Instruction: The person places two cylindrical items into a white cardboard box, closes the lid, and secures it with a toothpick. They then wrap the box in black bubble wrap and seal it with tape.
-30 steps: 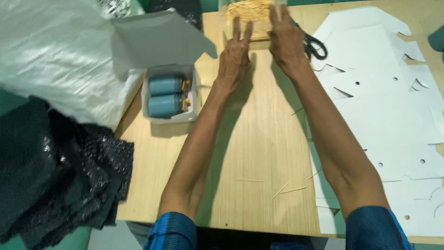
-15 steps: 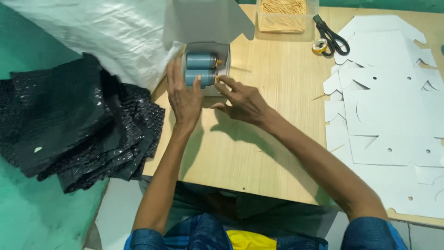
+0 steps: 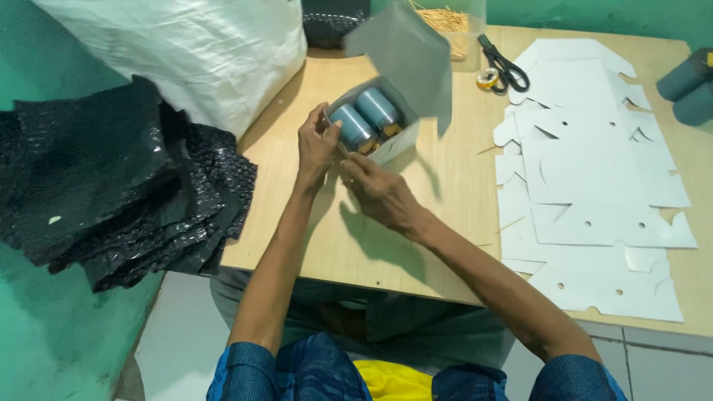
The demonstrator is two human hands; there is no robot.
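A small white cardboard box (image 3: 396, 145) with its grey lid flap (image 3: 405, 52) standing open is lifted and tilted toward me above the wooden table (image 3: 416, 223). Two blue-grey cylinders (image 3: 365, 119) lie side by side inside it. My left hand (image 3: 317, 145) grips the box's near left side. My right hand (image 3: 377, 190) holds the box's lower front edge with its fingertips.
A pile of black bubble wrap (image 3: 119, 186) lies at the left, a white woven sack (image 3: 186, 52) behind it. Flat white die-cut cardboard blanks (image 3: 594, 178) cover the right of the table. Black scissors (image 3: 505, 65), a tape roll (image 3: 487, 78), a tub of wooden sticks (image 3: 445, 22) and two more cylinders (image 3: 687, 85) sit at the back.
My hands left the tub of sticks at the back, came to the box of cylinders, and have now lifted and tilted it toward me.
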